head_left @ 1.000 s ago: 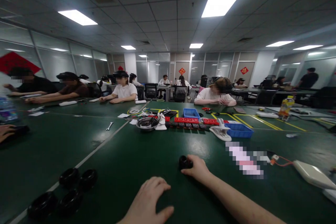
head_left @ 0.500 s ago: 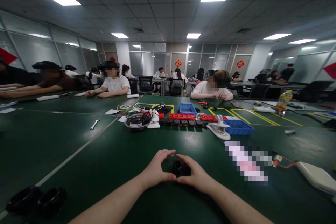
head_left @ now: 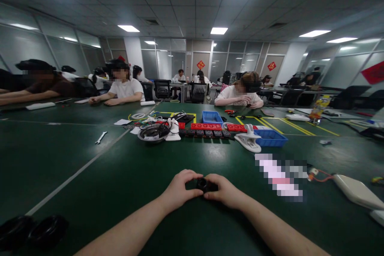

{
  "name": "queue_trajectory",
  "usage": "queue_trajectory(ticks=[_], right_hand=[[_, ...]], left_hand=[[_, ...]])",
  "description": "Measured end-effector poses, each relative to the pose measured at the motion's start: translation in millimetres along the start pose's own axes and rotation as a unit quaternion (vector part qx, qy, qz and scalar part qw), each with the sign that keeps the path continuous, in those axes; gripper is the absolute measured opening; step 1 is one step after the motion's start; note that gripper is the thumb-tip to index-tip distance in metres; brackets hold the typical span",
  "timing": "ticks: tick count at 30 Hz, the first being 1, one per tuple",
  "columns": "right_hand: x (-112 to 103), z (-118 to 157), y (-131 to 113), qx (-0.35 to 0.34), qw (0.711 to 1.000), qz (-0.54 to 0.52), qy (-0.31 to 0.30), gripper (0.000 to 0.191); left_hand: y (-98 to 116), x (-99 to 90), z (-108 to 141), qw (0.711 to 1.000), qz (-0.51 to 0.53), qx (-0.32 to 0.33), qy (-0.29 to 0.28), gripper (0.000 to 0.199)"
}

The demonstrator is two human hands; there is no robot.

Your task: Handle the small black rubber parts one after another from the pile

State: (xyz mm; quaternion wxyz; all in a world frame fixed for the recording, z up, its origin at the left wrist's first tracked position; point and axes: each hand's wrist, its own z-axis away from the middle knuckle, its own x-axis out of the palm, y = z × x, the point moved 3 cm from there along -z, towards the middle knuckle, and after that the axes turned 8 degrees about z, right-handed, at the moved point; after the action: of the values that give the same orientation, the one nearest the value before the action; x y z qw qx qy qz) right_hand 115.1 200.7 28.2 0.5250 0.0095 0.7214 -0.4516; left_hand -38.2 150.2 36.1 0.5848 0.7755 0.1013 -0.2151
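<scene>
A small black ring-shaped part (head_left: 202,184) with a round opening is between my two hands, low in the middle of the view. My left hand (head_left: 182,187) has its fingertips and thumb closed on its left side. My right hand (head_left: 222,189) grips it from the right, with thumb and fingers curved round it; some black material shows inside that grip. Two larger black rings, one at the corner (head_left: 15,230) and one beside it (head_left: 48,230), lie at the lower left of the green table (head_left: 120,176).
Ahead are a metal bowl (head_left: 153,133) with cables, a red strip (head_left: 206,126), a white clamp (head_left: 248,139) and blue trays (head_left: 271,138). A wrench (head_left: 101,137) lies left; a beige device (head_left: 357,190) lies right. People sit across the table.
My hands have come closer together, and my left fingertips and thumb now meet the black part. It is raised slightly and its opening shows more. The view has shifted a little.
</scene>
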Motion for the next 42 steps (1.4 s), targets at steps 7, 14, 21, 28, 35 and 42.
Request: queue_trajectory(ticks=[7, 14, 21, 28, 35, 42], right_hand=[[4, 0, 4, 0.053, 0.997, -0.045, 0.032, 0.022], [14, 1, 6, 0.075, 0.99, 0.028, 0.117, 0.023], [18, 5, -12, 0.179, 0.943, 0.192, 0.205, 0.013], [21, 5, -16, 0.187, 0.931, 0.236, 0.207, 0.02], [9, 11, -7, 0.02, 0.993, 0.08, 0.086, 0.052], [-3, 17, -5, -0.002, 1.0, 0.025, -0.006, 0.032]], left_hand=[[5, 2.8, 0, 1.0, -0.009, -0.001, 0.026, 0.03], [-1, 12.3, 3, 0.991, -0.045, -0.051, 0.115, 0.027], [1, 20.6, 3, 0.979, -0.088, -0.052, 0.174, 0.023], [5, 21.3, 2, 0.977, -0.119, -0.027, 0.177, 0.021], [7, 15.4, 4, 0.996, -0.065, 0.012, 0.063, 0.029], [16, 14.5, 10, 0.998, -0.053, 0.029, -0.016, 0.03]])
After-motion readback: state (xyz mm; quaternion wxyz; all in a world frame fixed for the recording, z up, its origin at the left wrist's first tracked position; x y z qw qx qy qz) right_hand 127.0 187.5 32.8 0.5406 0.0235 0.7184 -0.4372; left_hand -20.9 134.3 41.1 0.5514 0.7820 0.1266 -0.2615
